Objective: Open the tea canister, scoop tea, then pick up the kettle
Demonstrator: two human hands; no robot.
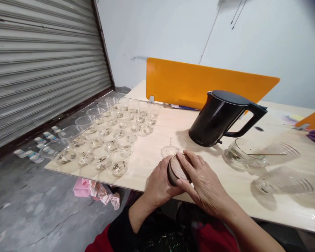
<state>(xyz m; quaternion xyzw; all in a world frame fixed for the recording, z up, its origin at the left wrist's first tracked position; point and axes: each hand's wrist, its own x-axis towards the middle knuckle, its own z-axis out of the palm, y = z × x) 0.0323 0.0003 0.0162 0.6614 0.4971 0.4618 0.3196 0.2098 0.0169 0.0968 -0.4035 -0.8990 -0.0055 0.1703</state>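
Near the table's front edge I hold a small dark jar with a wooden lid [179, 167]. My left hand [159, 180] is wrapped around its side, and much of the body is hidden by the fingers. Over the top, my right hand [203, 178] grips the lid, with its thumb and fingers on the rim. The lid sits on the jar; whether it is loose I cannot tell. Just beyond my hands is a clear cup [177, 142]. To the left stand rows of several clear cups [119, 168], with dark leaf-like bits in their bottoms.
A black electric kettle [212, 117] stands right of centre before an orange divider [178, 77]. At right are a ribbed glass bowl [237, 150] with a thin stick across it and a ribbed glass [283, 183] lying on its side. Small white-capped bottles [39, 140] are on the floor.
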